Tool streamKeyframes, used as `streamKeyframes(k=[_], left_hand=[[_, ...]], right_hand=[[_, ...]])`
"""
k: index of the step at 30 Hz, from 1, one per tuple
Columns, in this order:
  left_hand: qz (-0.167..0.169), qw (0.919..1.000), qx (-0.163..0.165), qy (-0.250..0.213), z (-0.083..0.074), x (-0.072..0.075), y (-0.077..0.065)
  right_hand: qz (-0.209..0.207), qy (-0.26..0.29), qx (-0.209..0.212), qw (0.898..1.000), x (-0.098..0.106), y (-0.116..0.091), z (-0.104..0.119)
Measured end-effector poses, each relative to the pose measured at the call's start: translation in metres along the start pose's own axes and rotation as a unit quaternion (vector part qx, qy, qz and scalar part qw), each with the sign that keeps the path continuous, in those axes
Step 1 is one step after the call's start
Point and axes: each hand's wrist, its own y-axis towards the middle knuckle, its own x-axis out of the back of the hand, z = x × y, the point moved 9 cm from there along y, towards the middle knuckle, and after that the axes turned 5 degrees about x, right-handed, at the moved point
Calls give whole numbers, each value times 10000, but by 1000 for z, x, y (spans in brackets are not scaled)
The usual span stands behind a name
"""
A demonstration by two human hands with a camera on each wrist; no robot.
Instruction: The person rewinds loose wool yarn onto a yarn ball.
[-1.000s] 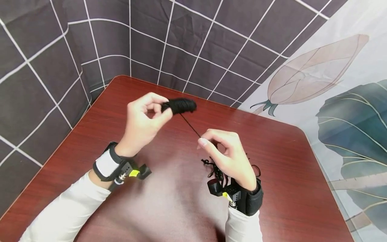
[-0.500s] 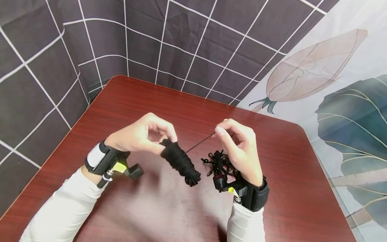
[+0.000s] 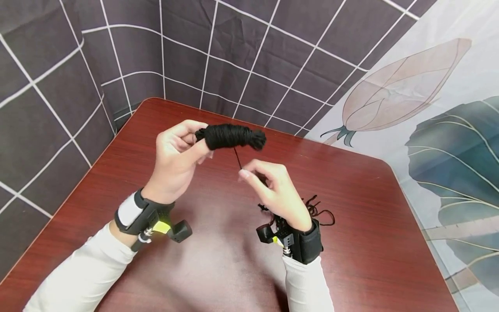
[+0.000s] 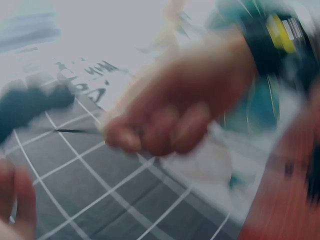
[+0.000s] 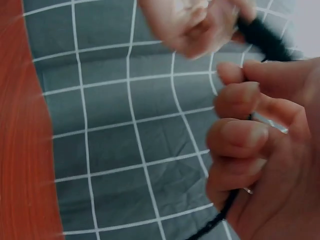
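A bundle of black cord (image 3: 230, 136), wound tightly round its middle with loops bunched at the right end, is held up over the table. My left hand (image 3: 175, 160) grips its left end between thumb and fingers. Below the bundle my right hand (image 3: 274, 186) pinches the strand (image 3: 237, 158) that runs down from the winding. In the right wrist view the cord (image 5: 220, 217) passes through the curled fingers of that hand and trails out below. The left wrist view is blurred; the bundle (image 4: 35, 105) shows there as a dark shape.
Loose black cord (image 3: 320, 212) lies tangled on the red-brown table (image 3: 362, 242), partly hidden behind my right wrist. A dark cloth with a white grid (image 3: 187, 52) hangs behind the table. A pale cloth with leaf prints (image 3: 390, 99) hangs on the right.
The bundle dipped and tilted down toward me, then swung back up to nearly level. My right hand moved right with the strand, then back left under the bundle.
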Motion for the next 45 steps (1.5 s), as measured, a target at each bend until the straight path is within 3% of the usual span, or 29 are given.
streamKeyframes(k=[2, 4, 6, 8, 10, 12, 14, 16, 17, 19, 21, 23, 26, 28, 30, 33, 37, 41, 45], left_hand=[[-477, 9906, -315, 1244, -2, 9, 1], [-680, 9671, -499, 2402, 0, 13, 3], [-528, 9419, -551, 3271, 6, 13, 5], [-86, 9253, -391, 3771, 18, 9, 6], [558, 9147, -46, 4002, 33, 3, 6], [1385, 9042, 341, 4026, 47, -8, 1], [2219, 8974, 673, 3754, 55, -20, -7], [2819, 9000, 907, 3198, 54, -30, -15], [2974, 9065, 975, 2834, 51, -34, -18], [2957, 9275, 1003, 2055, 41, -37, -19], [2609, 9521, 926, 1301, 29, -35, -17], [2091, 9717, 730, 821, 19, -29, -12], [1273, 9890, 463, 603, 9, -17, -7], [716, 9940, 258, 786, 5, -8, -4], [246, 9937, 58, 1093, 2, 0, -2], [-269, 9837, -223, 1762, -1, 8, 2], [-396, 9640, -204, 2620, 7, 15, 7], [210, 9439, 64, 3294, 25, 12, 9], [1446, 9290, 478, 3373, 44, -7, 2]], right_hand=[[224, -112, -19, 9997, -3, 0, 6], [250, -110, 3, 9996, -1, -2, 13], [94, 54, 52, 9999, 7, -3, 20], [-221, 254, 139, 9993, 17, -5, 27], [-602, 516, 226, 9966, 29, -7, 30], [-971, 624, 312, 9928, 39, -8, 31], [-1240, 628, 358, 9896, 45, -9, 30], [-1410, 409, 366, 9885, 49, -8, 27], [-1446, 256, 348, 9885, 49, -7, 25], [-1433, -116, 334, 9891, 48, -5, 21], [-1315, -395, 315, 9900, 43, -3, 18], [-1083, -620, 323, 9917, 35, -1, 17], [-689, -745, 391, 9941, 22, 0, 17], [-418, -789, 384, 9953, 14, 0, 17], [-175, -717, 369, 9966, 7, 0, 19], [29, -571, 333, 9978, 5, -2, 25], [-249, -330, 499, 9979, 19, -4, 40], [-940, 167, 677, 9931, 41, -8, 53], [-1682, 704, 782, 9801, 61, -15, 54]])
